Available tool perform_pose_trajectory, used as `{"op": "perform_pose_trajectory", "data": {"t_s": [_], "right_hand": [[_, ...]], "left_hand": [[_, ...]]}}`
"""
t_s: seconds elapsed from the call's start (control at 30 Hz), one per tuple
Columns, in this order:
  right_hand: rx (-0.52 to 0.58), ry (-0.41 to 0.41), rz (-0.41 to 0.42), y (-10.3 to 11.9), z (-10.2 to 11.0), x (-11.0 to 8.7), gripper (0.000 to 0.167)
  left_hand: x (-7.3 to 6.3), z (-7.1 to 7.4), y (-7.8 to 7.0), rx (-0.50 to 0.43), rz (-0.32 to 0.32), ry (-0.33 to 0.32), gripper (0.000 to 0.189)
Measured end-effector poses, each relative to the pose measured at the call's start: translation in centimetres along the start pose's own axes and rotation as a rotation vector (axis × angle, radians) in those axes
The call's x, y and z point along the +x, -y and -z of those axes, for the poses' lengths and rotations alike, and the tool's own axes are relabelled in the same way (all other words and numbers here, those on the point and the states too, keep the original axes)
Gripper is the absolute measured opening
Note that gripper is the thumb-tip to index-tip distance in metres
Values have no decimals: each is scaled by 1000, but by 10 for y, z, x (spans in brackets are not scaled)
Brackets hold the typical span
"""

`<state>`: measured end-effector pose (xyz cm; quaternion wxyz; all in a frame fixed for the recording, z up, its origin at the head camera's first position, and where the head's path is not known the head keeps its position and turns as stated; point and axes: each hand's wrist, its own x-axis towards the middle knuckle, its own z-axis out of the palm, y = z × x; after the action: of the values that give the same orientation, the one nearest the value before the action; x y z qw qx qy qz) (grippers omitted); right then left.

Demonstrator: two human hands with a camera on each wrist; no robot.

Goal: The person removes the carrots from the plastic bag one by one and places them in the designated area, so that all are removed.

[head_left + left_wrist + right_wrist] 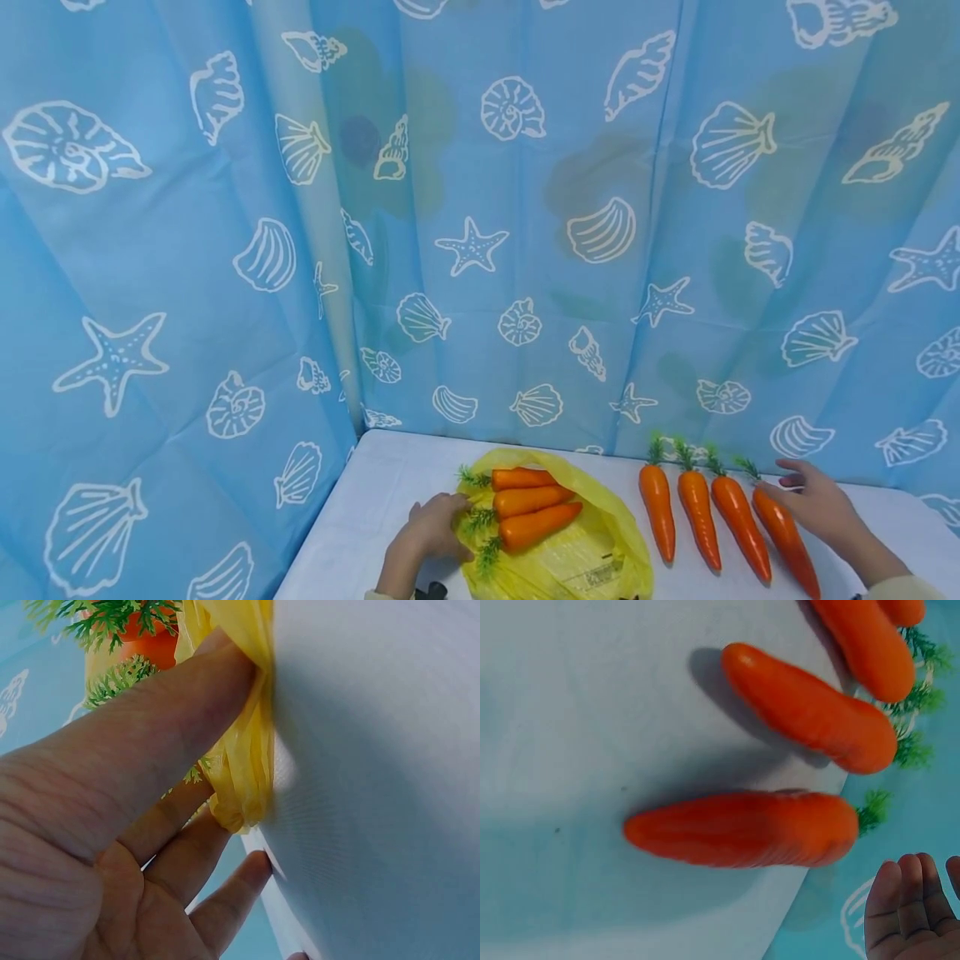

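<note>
My left hand (435, 529) is at the left edge of a yellow plastic bag (633, 542), gripping its gathered edge between thumb and fingers. The left wrist view shows the thumb against the bunched bag (244, 780), the fingers on its far side. Three orange carrots (536, 527) with green tops lie in the bag's open mouth. On the right, my right hand (821, 504) hovers by the top end of the rightmost carrot (783, 533). In the right wrist view its fingers (911, 900) are extended, apart from that carrot (742, 829).
Several loose carrots (699, 521) lie in a row on the white table (375, 492), tops toward the back. A blue curtain (480, 333) with white shell prints stands behind and to the left. A small black object (431, 591) is near my left wrist.
</note>
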<state>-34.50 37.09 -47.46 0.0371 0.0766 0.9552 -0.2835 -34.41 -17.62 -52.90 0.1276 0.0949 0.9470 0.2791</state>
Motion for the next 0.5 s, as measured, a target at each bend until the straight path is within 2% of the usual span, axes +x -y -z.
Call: {"op": "perform_pose_trajectory", "data": {"t_s": [0.23, 0.5], "right_hand": [[-13, -46, 91, 20, -4, 1, 101], [0, -46, 159, 50, -13, -5, 89]], "left_hand": [[-2, 1, -3, 1, -1, -1, 60], [-1, 2, -1, -18, 0, 9, 60]]}}
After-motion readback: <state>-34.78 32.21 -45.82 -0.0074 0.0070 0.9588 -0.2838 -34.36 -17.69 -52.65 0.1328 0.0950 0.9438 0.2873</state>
